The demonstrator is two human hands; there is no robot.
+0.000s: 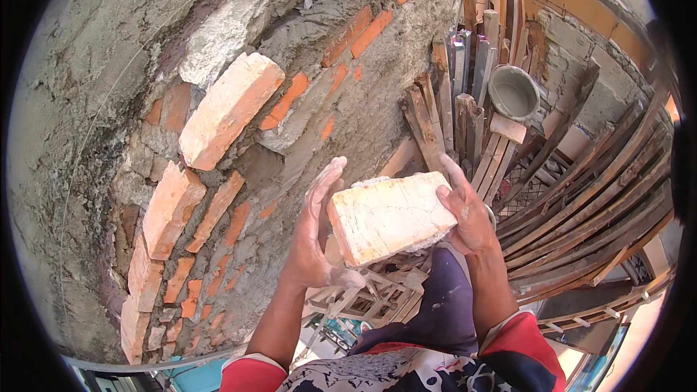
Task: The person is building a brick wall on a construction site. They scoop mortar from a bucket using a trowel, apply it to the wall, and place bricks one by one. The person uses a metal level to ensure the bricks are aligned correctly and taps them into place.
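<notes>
A pale, dusty brick (392,218) is held up in front of my body, its broad face turned toward me. My right hand (468,214) grips its right end, thumb on the face and the other fingers mostly behind. Beside its left end is my left hand (319,229), fingers stretched and thumb spread; no firm hold shows there. Left of my hands runs a mortared brick wall (290,167), where a large loose-looking brick (232,109) juts out above another brick (173,209). Grey dust coats both palms.
Long wooden planks (595,203) lean and lie at the right. A grey bucket (514,93) stands among upright timbers, with a brick piece (507,128) near it. Wooden slats (377,297) are below my hands. A thin string (98,112) crosses the plastered surface at left.
</notes>
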